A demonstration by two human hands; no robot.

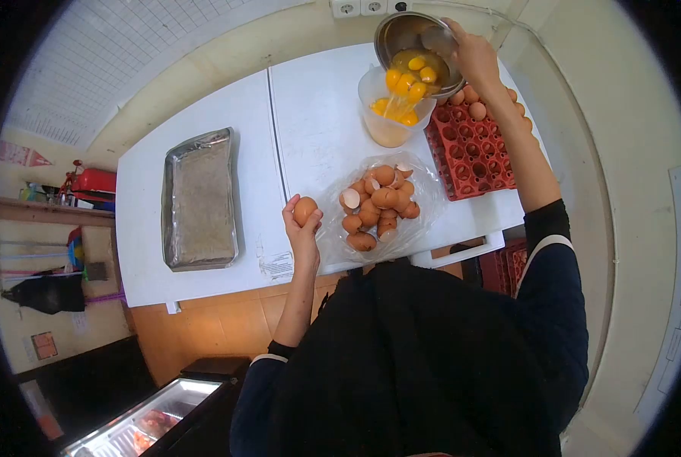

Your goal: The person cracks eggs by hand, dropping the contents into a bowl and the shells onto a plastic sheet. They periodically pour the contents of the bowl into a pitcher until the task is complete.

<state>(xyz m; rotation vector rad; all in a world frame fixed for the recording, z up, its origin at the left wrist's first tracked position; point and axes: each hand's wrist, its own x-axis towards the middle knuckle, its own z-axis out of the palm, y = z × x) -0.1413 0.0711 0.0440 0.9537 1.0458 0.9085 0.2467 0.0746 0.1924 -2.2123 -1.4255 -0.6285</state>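
Observation:
My left hand (304,232) is closed around a whole brown egg (304,211) near the table's front edge. With my right hand (475,59) I grip the rim of a metal bowl (389,36), tilted over a translucent plastic container (387,130). Several yolks (414,78) and clear egg white slide from the bowl into the container, where more yolks show. Between my hands a clear plastic bag (429,215) lies with a heap of cracked brown eggshells (384,198) on it. Beneath my right forearm stands a red egg tray (470,152) with some whole eggs (477,111) in its far part.
An oblong metal pan (200,199) lies on the left part of the white table (258,137). Wall sockets (373,7) sit behind the far edge. Red crates (511,266) stand below at the right, and a lit display case (157,415) is at the lower left.

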